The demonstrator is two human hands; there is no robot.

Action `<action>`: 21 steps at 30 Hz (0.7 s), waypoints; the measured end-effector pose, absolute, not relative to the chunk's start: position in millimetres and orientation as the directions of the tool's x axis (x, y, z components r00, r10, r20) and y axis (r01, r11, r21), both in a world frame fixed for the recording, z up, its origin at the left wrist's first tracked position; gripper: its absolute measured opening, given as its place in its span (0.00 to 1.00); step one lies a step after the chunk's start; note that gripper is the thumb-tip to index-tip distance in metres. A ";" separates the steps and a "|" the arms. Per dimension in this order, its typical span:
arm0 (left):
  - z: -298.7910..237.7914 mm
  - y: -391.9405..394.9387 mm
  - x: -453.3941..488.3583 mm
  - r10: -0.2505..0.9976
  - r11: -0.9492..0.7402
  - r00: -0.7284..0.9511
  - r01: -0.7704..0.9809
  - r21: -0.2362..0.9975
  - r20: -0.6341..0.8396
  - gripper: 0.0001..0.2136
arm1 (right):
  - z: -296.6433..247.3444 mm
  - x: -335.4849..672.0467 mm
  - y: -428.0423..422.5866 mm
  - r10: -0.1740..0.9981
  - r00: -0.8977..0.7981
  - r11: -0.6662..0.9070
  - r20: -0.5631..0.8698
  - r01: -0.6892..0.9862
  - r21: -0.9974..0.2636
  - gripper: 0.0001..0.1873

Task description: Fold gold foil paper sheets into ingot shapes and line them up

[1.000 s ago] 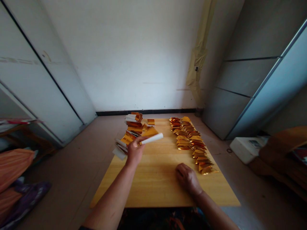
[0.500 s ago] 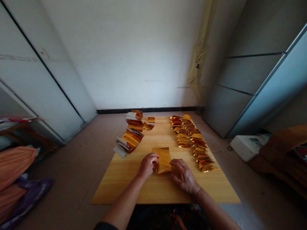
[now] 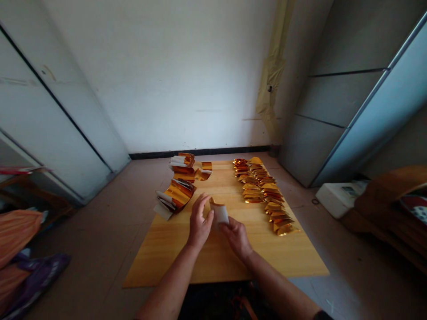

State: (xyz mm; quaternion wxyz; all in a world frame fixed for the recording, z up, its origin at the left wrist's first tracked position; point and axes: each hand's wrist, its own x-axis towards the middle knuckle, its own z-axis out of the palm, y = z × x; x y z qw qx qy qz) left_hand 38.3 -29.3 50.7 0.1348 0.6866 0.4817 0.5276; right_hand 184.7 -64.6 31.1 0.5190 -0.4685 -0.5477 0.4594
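A small sheet of gold foil paper (image 3: 221,214) is raised just over the middle of the wooden board, its pale back facing me and a gold strip along its top edge. My right hand (image 3: 237,238) pinches it at the lower right corner. On the other side, my left hand (image 3: 200,224) is upright with thumb and fingers apart, curved beside the left edge of the sheet; whether the fingertips touch it is hard to see. Folded gold foil pieces (image 3: 263,191) stand in overlapping rows along the right of the board.
Curled stacks of gold foil sheets (image 3: 180,195) lie at the board's left, with more (image 3: 183,163) behind. The wooden board (image 3: 160,262) sits low over a tiled floor. A white box (image 3: 336,200) stands on the right floor; orange and purple bags (image 3: 36,275) lie left.
The foil sheet lay gold side up on the board between both hands; now it is lifted and turned, pale side showing. My right hand has moved left and closed on it, my left has opened upward.
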 end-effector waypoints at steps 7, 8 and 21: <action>60.9 -44.7 49.2 0.679 -0.687 0.388 0.635 0.353 0.623 0.32 | 53.7 169.0 -52.1 0.997 0.055 -0.009 -0.062 -0.677 -0.736 0.16; 55.8 -45.0 48.5 0.678 -0.685 0.416 0.657 0.316 0.606 0.32 | 52.7 167.7 -52.6 0.996 0.022 -0.044 -0.087 -0.721 -0.691 0.17; 17.6 -49.8 39.7 0.721 -0.673 0.468 0.648 0.356 0.511 0.22 | 39.0 174.0 -97.8 0.873 -0.154 -0.444 -0.462 -0.642 -0.625 0.19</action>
